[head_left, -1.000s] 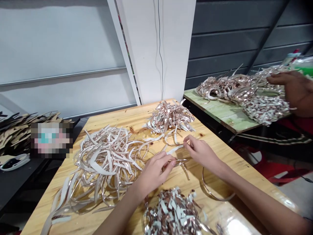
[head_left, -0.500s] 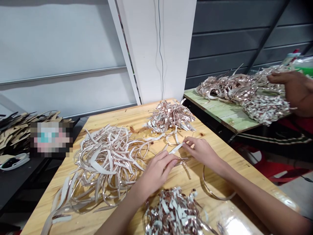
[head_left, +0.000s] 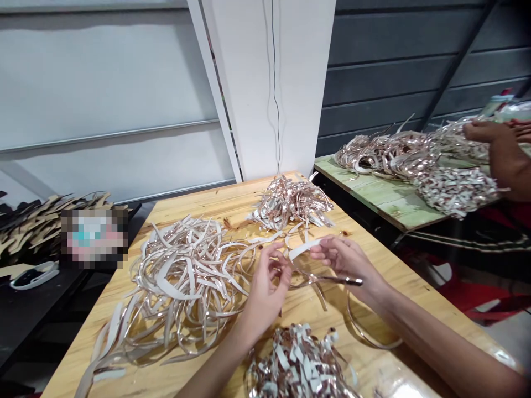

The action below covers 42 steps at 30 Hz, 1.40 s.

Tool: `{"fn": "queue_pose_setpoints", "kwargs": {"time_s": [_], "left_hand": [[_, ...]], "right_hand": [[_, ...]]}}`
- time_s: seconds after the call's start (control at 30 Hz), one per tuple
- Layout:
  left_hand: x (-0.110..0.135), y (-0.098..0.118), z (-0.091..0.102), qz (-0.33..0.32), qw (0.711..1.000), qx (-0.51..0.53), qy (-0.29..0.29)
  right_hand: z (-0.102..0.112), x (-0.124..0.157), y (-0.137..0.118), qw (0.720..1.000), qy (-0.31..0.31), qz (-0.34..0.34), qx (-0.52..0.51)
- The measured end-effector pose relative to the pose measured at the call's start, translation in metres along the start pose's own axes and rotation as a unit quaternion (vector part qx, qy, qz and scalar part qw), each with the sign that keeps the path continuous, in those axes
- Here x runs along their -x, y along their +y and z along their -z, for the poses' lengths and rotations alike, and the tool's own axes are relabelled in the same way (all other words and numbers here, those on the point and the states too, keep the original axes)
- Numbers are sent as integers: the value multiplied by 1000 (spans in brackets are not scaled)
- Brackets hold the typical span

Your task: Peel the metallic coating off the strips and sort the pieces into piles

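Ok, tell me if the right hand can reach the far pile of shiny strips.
Likely yes: the right hand is near the far pile of shiny strips, with nothing blocking, though it holds a white strip.

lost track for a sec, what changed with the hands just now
The left hand has turned from palm-down to upright, and the right hand has moved slightly right, still pinching a white strip. The heaps of strips on the wooden table look unchanged.

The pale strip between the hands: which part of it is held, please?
The right hand pinches the strip at one end; the left hand seems to hold the other, hidden by fingers.
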<state>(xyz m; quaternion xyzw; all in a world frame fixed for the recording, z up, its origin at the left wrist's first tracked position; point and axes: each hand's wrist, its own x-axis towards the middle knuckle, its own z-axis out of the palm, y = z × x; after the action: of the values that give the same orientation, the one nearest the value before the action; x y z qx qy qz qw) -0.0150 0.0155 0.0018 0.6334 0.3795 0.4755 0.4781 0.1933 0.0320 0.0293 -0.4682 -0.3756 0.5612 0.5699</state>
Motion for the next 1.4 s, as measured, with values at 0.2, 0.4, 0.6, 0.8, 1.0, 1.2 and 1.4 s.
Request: {"fn": "queue_pose_setpoints", "kwargs": {"time_s": [0.2, 0.4, 0.6, 0.8, 1.0, 1.2, 1.4], "left_hand": [[8, 13, -15, 9, 993, 50, -104], [11, 14, -25, 26, 977, 190, -97], [14, -3, -23, 59, 995, 79, -15], [18, -11, -18, 72, 997, -2, 3], [19, -9, -20, 76, 997, -1, -2], [19, -2, -22, 71, 997, -2, -1], [21, 2, -15, 29, 999, -42, -14]], "right_hand": [[-19, 25, 7, 992, -75, -74, -76], [-21, 34, 7, 980, -186, -61, -43], [-18, 34, 24, 979, -201, -19, -12], [-12, 32, 26, 973, -200, 51, 107], [-5, 28, 30, 955, -234, 72, 166], [-1, 23, 23, 945, -276, 64, 165], [-4, 23, 15, 939, -267, 70, 206]]}}
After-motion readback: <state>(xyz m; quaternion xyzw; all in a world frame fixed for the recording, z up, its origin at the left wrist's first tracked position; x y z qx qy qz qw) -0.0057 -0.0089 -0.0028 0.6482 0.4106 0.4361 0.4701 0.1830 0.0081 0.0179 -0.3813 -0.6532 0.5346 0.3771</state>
